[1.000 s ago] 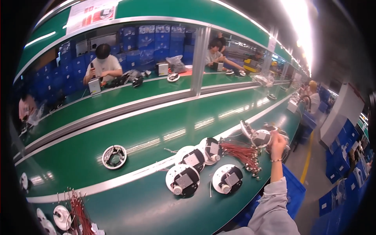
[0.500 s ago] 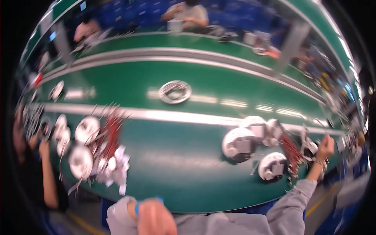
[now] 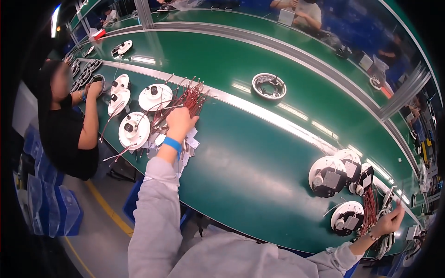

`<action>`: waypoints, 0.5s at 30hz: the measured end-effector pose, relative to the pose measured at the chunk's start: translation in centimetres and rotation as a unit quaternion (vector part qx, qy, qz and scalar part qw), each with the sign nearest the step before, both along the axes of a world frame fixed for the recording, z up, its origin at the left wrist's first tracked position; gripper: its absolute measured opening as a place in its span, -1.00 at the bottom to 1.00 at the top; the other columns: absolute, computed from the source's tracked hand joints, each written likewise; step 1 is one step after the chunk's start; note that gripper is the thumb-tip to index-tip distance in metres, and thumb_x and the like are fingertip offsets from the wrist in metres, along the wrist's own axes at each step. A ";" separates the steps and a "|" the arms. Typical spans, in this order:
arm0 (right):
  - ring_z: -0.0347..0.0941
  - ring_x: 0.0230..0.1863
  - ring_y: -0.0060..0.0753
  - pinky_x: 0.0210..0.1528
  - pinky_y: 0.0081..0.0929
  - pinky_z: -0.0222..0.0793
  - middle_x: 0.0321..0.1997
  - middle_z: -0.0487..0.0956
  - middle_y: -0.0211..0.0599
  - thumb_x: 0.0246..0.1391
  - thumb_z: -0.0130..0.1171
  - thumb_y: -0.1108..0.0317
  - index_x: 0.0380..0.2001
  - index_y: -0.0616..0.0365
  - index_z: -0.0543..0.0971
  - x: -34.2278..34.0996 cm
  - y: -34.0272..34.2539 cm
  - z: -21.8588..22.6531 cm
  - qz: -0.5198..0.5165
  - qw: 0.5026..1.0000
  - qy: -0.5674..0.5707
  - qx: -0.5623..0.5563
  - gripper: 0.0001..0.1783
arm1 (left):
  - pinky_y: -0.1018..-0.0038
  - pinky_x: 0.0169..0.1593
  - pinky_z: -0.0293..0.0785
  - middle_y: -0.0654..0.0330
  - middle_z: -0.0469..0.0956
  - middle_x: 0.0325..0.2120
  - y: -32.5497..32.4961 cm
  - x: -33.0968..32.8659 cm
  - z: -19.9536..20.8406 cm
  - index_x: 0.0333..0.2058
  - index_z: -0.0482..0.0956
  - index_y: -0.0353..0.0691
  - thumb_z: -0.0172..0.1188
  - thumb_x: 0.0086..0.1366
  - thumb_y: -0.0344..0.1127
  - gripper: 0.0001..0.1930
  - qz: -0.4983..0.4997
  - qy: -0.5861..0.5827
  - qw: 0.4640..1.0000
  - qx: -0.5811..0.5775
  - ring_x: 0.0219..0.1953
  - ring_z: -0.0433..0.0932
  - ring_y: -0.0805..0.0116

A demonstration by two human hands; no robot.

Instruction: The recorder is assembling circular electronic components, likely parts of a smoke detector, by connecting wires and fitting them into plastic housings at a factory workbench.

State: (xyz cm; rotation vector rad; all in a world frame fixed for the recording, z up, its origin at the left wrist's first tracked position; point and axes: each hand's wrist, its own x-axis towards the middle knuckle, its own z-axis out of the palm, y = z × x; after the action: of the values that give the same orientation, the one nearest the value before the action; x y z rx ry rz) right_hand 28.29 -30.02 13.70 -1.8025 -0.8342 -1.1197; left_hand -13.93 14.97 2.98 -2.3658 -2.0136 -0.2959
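Hands spread wide along the green conveyor belt (image 3: pixel 259 153).
Left hand (image 3: pixel 180 121) fingers clamped on red wire bundle (image 3: pixel 187 98); right hand (image 3: pixel 388 222) fingers pinched beside another red wire bunch (image 3: pixel 369 208).

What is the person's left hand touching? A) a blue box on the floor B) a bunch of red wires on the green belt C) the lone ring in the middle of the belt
B: the left hand rests on the bunch of red wires lying on the green belt, beside white round parts.
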 end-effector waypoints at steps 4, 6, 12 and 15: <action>0.37 -0.36 -0.54 -0.26 -0.64 0.28 -0.39 0.48 -0.23 0.12 -0.17 0.49 -0.37 0.44 0.44 -4.6 1.1 -1.8 0.125 0.990 0.006 -0.068 -0.78 | 0.26 -0.31 0.45 0.01 0.53 -0.52 1.6 -0.7 -1.9 -0.51 0.54 -0.25 0.12 -0.05 -0.10 -0.70 0.035 0.000 0.999 0.021 -0.39 0.52 0.07; 0.39 -0.35 -0.49 -0.25 -0.63 0.32 -0.35 0.47 -0.17 0.13 -0.18 0.46 -0.33 0.47 0.40 -6.2 0.5 -2.7 0.183 0.977 0.081 -0.068 -0.76 | 0.23 -0.30 0.44 -0.01 0.52 -0.51 1.0 -0.7 -0.9 -0.52 0.54 -0.26 0.06 -0.01 -0.16 -0.74 0.005 -0.016 1.000 0.014 -0.39 0.52 0.05; 0.27 -0.62 -0.68 -0.57 -0.74 0.28 -0.55 0.38 -0.39 0.15 -0.17 0.37 -0.42 0.33 0.39 -9.3 1.7 -3.2 0.216 0.926 0.307 -0.029 -0.77 | 0.16 -0.37 0.39 -0.06 0.49 -0.60 -1.4 -0.8 2.7 -0.58 0.51 -0.26 -0.08 0.12 -0.22 -0.72 -0.052 -0.102 0.988 0.106 -0.50 0.47 -0.05; 0.17 -0.72 -0.67 -0.66 -0.73 0.25 -0.66 0.27 -0.45 0.15 -0.18 0.32 -0.43 0.23 0.32 -12.4 5.5 -3.0 0.383 0.807 0.444 0.070 -0.80 | 0.19 -0.46 0.33 -0.04 0.46 -0.67 -3.3 0.1 5.3 -0.63 0.49 -0.28 -0.09 0.14 -0.21 -0.68 -0.106 -0.249 0.958 0.090 -0.56 0.45 -0.02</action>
State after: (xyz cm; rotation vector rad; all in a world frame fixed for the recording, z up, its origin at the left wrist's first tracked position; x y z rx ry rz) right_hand 15.92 -24.57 10.70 -1.3795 -0.7268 0.2116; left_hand -13.79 11.65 8.32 -2.5746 -1.7769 -1.1337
